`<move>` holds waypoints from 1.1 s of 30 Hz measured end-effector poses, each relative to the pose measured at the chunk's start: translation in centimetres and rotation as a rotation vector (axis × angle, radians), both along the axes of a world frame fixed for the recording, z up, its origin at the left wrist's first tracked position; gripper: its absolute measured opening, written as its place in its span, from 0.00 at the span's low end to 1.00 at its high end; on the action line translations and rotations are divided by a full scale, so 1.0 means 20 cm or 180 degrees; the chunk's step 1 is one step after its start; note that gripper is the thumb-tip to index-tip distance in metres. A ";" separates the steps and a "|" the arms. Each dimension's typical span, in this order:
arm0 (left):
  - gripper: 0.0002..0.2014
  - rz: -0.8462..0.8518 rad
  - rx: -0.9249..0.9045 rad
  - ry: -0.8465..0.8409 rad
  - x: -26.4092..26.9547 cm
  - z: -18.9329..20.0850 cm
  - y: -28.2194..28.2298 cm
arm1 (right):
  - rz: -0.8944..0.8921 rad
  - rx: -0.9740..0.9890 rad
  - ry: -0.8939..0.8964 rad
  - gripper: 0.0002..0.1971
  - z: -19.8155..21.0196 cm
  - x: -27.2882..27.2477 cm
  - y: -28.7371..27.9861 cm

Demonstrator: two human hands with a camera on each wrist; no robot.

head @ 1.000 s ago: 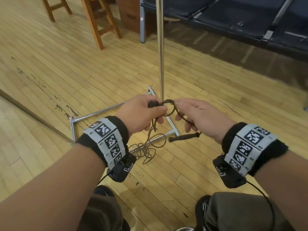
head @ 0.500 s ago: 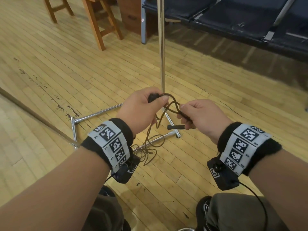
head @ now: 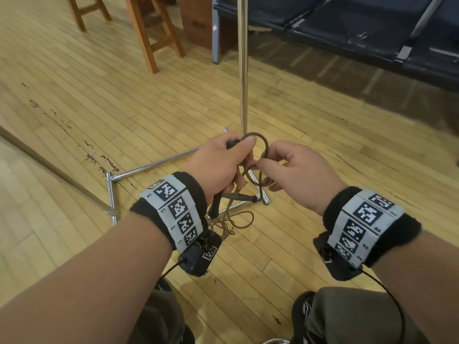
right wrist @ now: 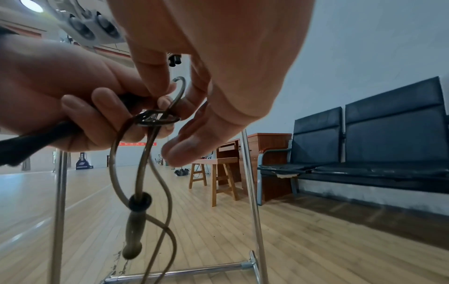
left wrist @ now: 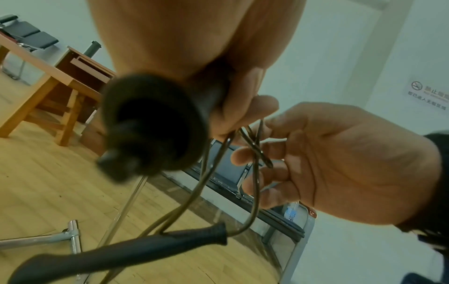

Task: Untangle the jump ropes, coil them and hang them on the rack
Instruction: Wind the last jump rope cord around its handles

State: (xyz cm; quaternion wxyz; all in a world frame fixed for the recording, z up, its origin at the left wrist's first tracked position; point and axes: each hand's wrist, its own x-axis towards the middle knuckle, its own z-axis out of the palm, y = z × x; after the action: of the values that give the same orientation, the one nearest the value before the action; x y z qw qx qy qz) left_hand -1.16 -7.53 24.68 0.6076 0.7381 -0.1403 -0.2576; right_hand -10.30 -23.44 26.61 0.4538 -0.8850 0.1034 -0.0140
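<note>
Rope (head: 258,145), thin brown, loops between left hand (head: 218,167) gripping handle (left wrist: 150,130), right hand (head: 298,175) pinching cord.

The left hand (left wrist: 194,44) fills the top of the frame, gripping a black handle (left wrist: 150,130) whose blurred butt end points at the camera. Brown rope (left wrist: 252,192) hangs from those fingers in crossing strands. Right of the handle, the right hand (left wrist: 340,163) pinches the crossing strands. Below the handle, a second handle (left wrist: 126,253) hangs slantwise on the rope. Further below, the chrome rack (left wrist: 73,236) stands on the wooden floor (left wrist: 36,182). Left of the handle is a desk (left wrist: 36,76).
</note>
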 end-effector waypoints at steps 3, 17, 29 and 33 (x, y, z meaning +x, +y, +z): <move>0.08 -0.0371 0.0078 -0.0033 0.00 0.00 0.01 | 0.0025 -0.0543 -0.0149 0.16 0.01 0.00 -0.01; 0.10 -0.0856 0.2335 -0.1310 0.02 -0.08 -0.02 | -0.0486 0.0656 -0.0140 0.07 0.07 0.02 -0.06; 0.14 -0.0457 0.2404 -0.1017 0.13 -0.13 0.08 | -0.0493 0.0111 0.1260 0.09 0.12 0.00 -0.27; 0.14 -0.0081 0.1806 -0.0909 0.09 -0.12 0.04 | -0.0615 0.0269 0.1018 0.11 0.08 0.00 -0.22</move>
State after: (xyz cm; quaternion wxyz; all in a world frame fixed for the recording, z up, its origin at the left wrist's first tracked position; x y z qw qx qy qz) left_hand 0.72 -6.77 22.22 0.3485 0.9050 -0.1560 -0.1878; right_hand -10.31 -27.79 28.27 0.4649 -0.8420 0.2593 0.0876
